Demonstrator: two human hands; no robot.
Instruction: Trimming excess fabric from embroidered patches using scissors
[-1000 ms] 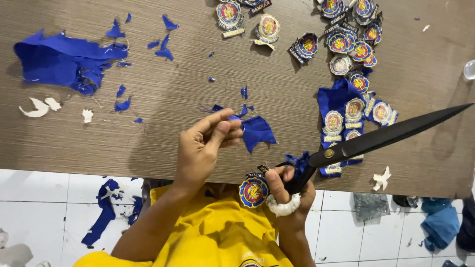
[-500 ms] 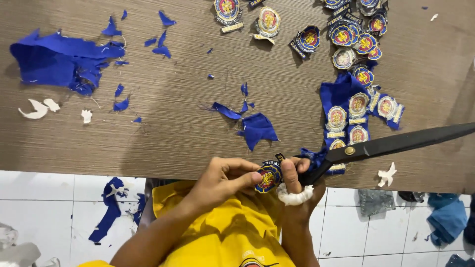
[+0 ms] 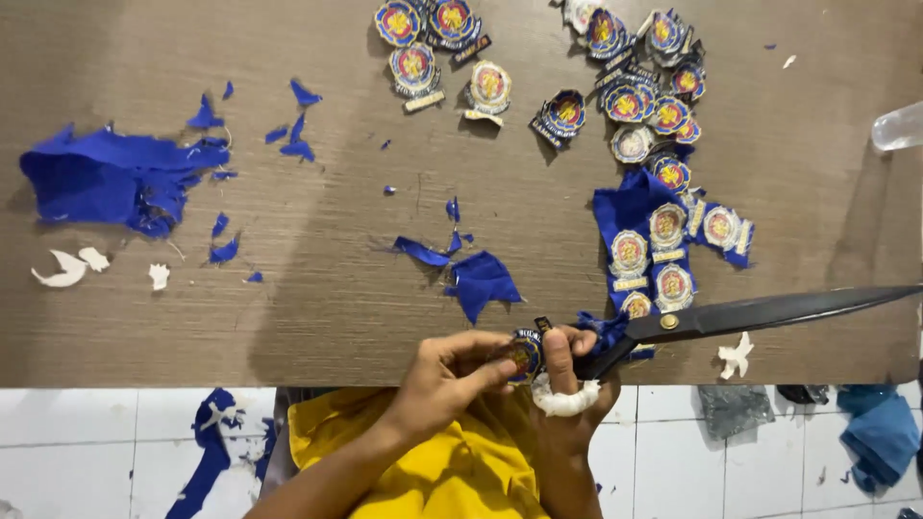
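Badge trimming at table edge, both hands engaged.
Left hand (image 3: pixel 452 370) pinches a round embroidered badge (image 3: pixel 525 353) at the near edge of the wooden table (image 3: pixel 336 298); right hand (image 3: pixel 567 384) is closed on the handles of long black scissors (image 3: pixel 760 312), blades together, pointing right over the strip of uncut badges (image 3: pixel 649 255).

Round blue-gold badge labels (image 3: pixel 625 106) on table (image 3: pixel 288 317)
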